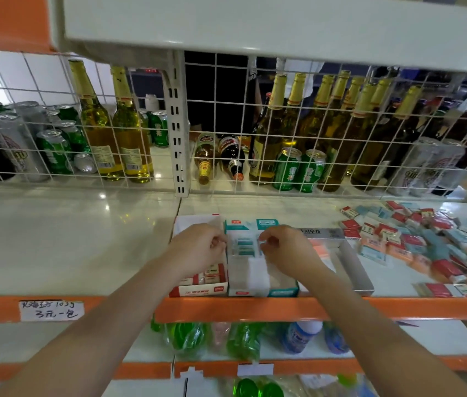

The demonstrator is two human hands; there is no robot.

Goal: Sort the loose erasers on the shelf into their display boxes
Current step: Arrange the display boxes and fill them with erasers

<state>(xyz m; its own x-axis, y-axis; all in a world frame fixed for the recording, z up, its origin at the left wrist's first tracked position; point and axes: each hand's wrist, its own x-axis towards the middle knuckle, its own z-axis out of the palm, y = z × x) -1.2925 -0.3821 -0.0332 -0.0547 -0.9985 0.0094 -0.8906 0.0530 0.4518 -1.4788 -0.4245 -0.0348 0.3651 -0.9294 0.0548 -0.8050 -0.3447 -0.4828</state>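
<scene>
Gleaming white shelf (69,239) bears three display boxes; both hands' curled fingers pinch teal erasers (244,245).

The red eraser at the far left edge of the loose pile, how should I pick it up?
Pinch that red eraser across its two long sides, coming straight down from above. It lies flat on the white shelf with bare shelf to its left, so fingers likely fit there; other erasers of the loose pile crowd its right.
</scene>
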